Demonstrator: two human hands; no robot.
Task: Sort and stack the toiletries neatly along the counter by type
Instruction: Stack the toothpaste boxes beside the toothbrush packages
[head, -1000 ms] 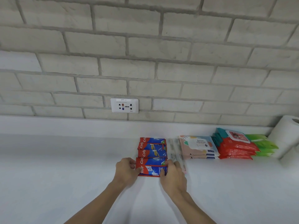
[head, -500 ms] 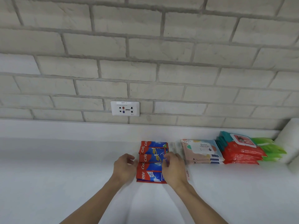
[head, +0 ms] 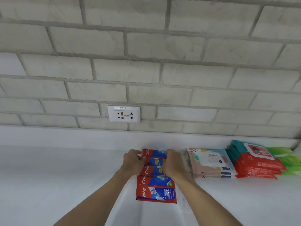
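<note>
Red-and-blue toothpaste boxes (head: 154,161), stacked flat at the counter's (head: 65,176) back edge, sit clasped between two hands: the left hand (head: 132,161) curls round the left end, the right hand (head: 173,162) round the right.

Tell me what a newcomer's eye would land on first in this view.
Bright red-and-blue packaging in the middle of the counter: the left hand and right hand grip the ends of the far toothpaste stack, with the near toothpaste stack just in front. To the right lie pastel wipes, red wipes and green wipes. A white socket sits on the brick wall above.
</note>
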